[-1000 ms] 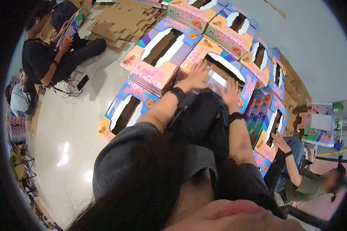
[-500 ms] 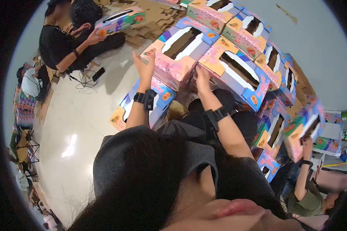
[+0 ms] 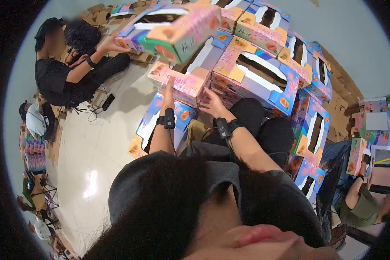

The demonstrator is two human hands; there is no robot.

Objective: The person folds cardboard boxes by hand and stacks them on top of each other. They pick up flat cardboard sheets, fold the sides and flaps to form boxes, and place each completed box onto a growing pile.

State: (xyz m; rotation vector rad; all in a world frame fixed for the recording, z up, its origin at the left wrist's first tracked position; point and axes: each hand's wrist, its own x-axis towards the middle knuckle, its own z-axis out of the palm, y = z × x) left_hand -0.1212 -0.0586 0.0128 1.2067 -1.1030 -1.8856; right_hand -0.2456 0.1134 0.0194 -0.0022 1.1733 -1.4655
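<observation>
head view: the left hand (image 3: pixel 169 90) lies flat, fingers straight, against the pink front face of a printed fruit carton (image 3: pixel 184 80), which sits in a stack of like cartons (image 3: pixel 286 86) on the floor (image 3: pixel 95 143). the right hand (image 3: pixel 211 103), fingers spread wide, touches that carton's lower corner; neither hand grips it. at upper left, a seated co-worker's hand (image 3: pixel 112 44) holds up another carton (image 3: pixel 173 26).

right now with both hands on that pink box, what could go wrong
1. The pink box sits at the outer edge of the stack. The left hand and right hand only press against it with open fingers, so it could slip off.
2. A co-worker's box hangs just above and might bump the hands or the stack.
</observation>
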